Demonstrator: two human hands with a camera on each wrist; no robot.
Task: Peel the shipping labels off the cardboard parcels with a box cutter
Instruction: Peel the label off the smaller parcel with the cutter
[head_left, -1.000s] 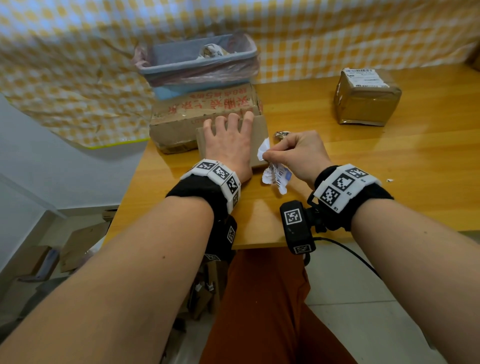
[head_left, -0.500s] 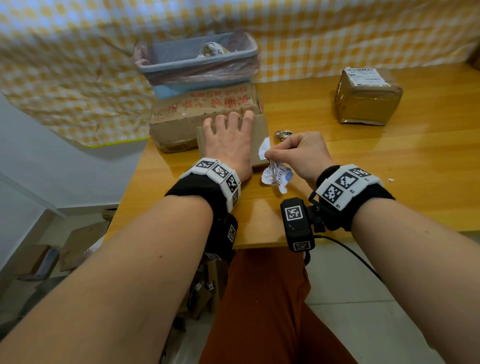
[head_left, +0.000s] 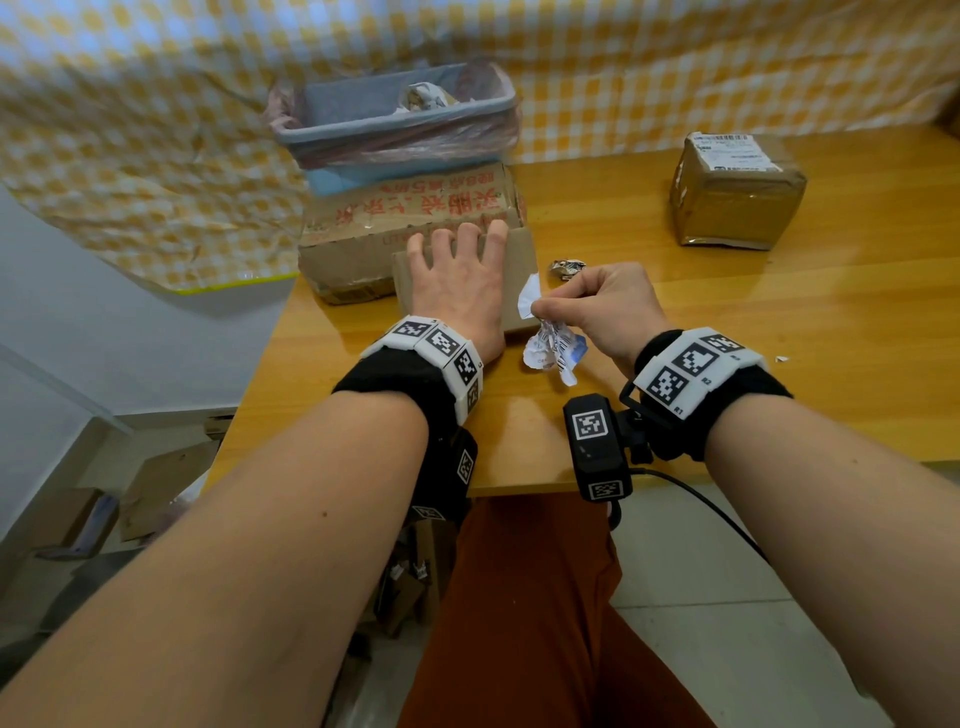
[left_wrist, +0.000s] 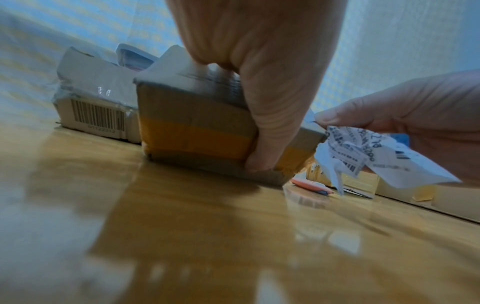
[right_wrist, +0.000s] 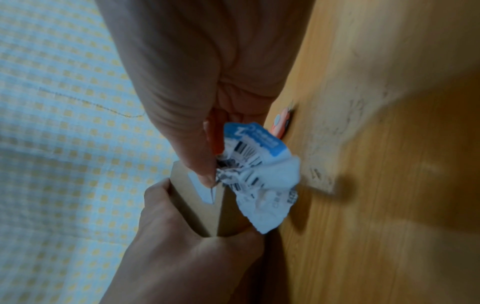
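My left hand (head_left: 457, 275) lies flat on a small cardboard parcel (head_left: 519, 260) at the table's near left. Its fingers spread straight over the top and its thumb (left_wrist: 262, 144) runs down the near side. My right hand (head_left: 540, 312) pinches a crumpled white shipping label (head_left: 553, 353) with barcodes and a blue patch, at the parcel's right edge. A white strip of the label (right_wrist: 205, 191) still clings to the cardboard. An orange box cutter (left_wrist: 309, 186) lies on the table under the right hand, held by neither hand.
Behind the small parcel sits a larger carton with red print (head_left: 410, 208), and behind that a blue bin with a pink liner (head_left: 395, 124). A taped parcel with a label (head_left: 737, 192) stands at the far right. A crumpled paper ball (head_left: 569, 268) lies nearby.
My right hand has drawn the label slightly up and to the right. The left hand and the parcel have stayed put.
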